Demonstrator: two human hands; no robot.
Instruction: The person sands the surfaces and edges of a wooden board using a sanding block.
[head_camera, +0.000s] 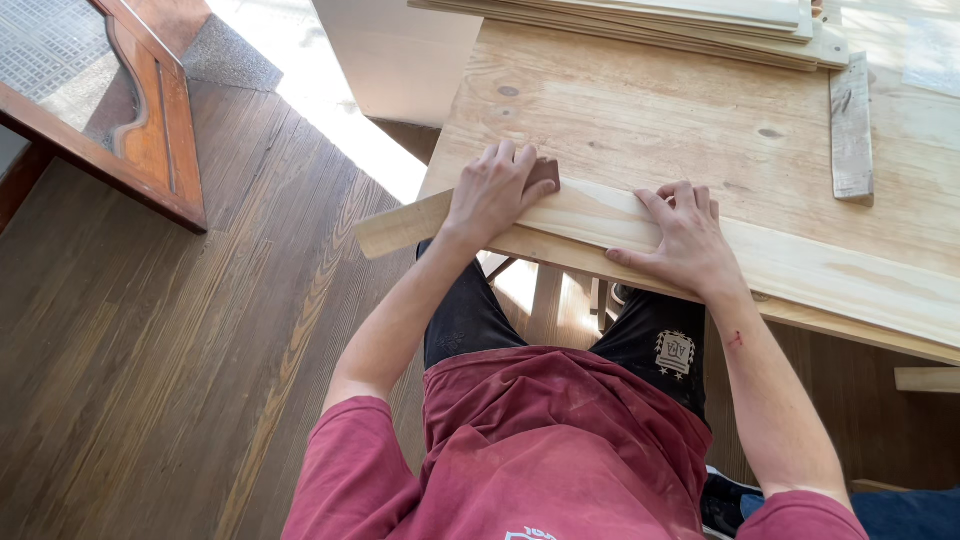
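A long pale wooden board (800, 262) lies along the near edge of a light wood worktable (660, 120), its left end sticking out past the table corner. My left hand (492, 192) presses a small brown sanding block (545, 174) onto the board near that end. My right hand (680, 238) lies flat on the board a little further right, fingers spread, holding it down.
A stack of thin boards (650, 22) lies at the table's far edge, with a short grey wood strip (851, 130) at the right. Dark plank floor (170, 350) spreads to the left, with a brown wooden frame (150, 120) at the upper left.
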